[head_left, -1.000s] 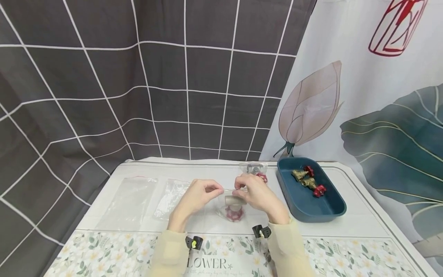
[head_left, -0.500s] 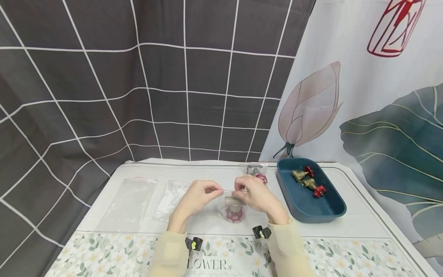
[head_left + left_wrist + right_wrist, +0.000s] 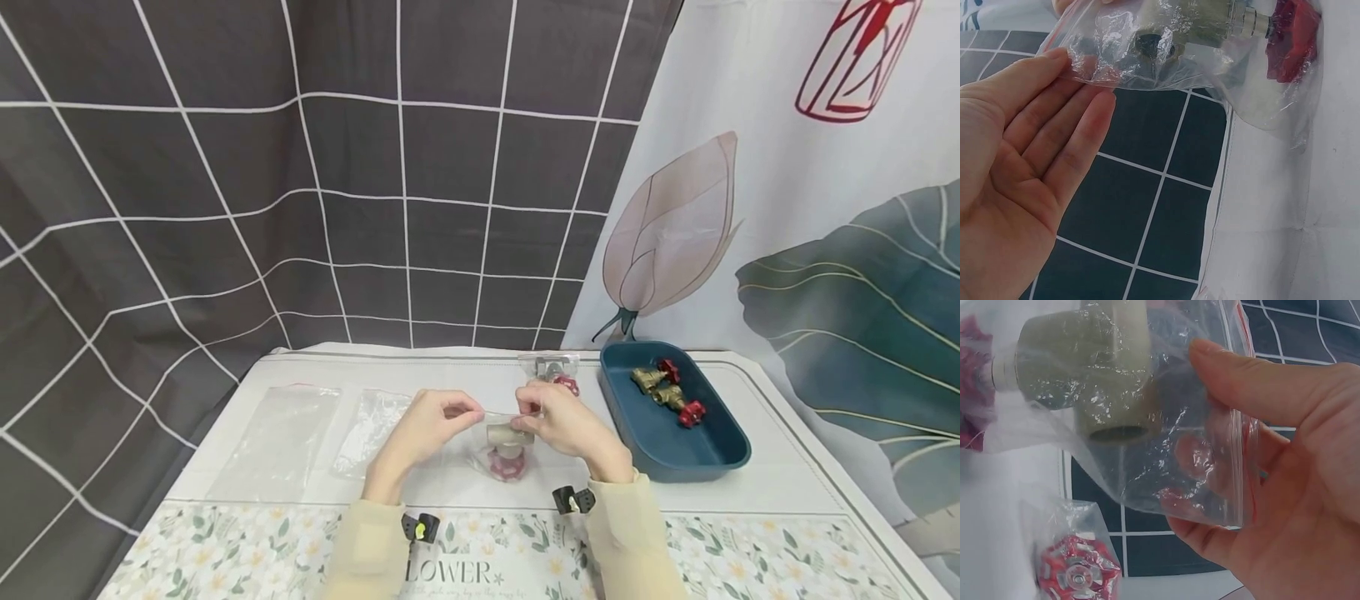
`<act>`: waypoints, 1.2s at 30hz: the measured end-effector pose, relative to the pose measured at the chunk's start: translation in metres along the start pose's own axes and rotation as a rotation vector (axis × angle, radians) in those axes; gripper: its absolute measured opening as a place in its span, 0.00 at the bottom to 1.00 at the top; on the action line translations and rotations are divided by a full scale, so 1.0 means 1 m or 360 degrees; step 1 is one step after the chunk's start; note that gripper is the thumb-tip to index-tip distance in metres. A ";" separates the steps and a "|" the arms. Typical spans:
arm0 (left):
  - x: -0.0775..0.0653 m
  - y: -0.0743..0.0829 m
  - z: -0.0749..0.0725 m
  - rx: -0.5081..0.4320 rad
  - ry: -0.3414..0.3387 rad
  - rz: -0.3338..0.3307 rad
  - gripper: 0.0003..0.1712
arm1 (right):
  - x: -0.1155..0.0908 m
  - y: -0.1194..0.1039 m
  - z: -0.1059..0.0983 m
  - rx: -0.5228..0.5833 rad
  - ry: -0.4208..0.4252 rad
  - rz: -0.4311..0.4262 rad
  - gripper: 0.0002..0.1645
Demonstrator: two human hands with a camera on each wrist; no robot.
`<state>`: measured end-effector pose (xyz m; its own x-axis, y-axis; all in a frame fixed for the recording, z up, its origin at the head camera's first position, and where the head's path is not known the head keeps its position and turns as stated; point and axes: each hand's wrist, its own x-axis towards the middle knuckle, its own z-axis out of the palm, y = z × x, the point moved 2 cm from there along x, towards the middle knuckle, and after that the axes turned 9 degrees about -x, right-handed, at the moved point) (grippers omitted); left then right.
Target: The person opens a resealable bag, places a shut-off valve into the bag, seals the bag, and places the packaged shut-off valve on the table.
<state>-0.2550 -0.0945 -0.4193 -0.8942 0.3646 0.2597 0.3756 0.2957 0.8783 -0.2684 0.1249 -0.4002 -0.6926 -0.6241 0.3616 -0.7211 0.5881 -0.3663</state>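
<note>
Left wrist view: the left hand (image 3: 1025, 156) pinches the edge of a clear bag (image 3: 1116, 37) between thumb and forefinger, the other fingers loosely extended. The right hand (image 3: 1300, 456) has the bag's red-lined mouth between its thumb on one face and its fingers behind, seen through the film. Inside the bag is a valve (image 3: 1091, 369), its grey-green body uppermost near the mouth and its red wheel (image 3: 1291, 40) at the bottom, toward the person. It sits between the two hands, over the white tabletop (image 3: 600, 493); whether the wheel touches the table I cannot tell. Just beyond the right hand lies a second bagged valve (image 3: 555, 367) with a red wheel. To the right, a blue tray (image 3: 667, 458) holds brass valves (image 3: 667, 392). Left of the hands, two flat clear bags (image 3: 277, 433) lie side by side. A dark gridded curtain (image 3: 442, 150) hangs behind.
</note>
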 end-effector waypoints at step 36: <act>-0.001 -0.001 0.000 -0.0019 0.0027 -0.0030 0.06 | -0.006 0.007 -0.002 0.0088 -0.0018 -0.0050 0.26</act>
<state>-0.2541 -0.0955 -0.4205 -0.9051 0.3439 0.2499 0.3560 0.2919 0.8877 -0.2689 0.1340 -0.4031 -0.6690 -0.6479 0.3642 -0.7405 0.5389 -0.4015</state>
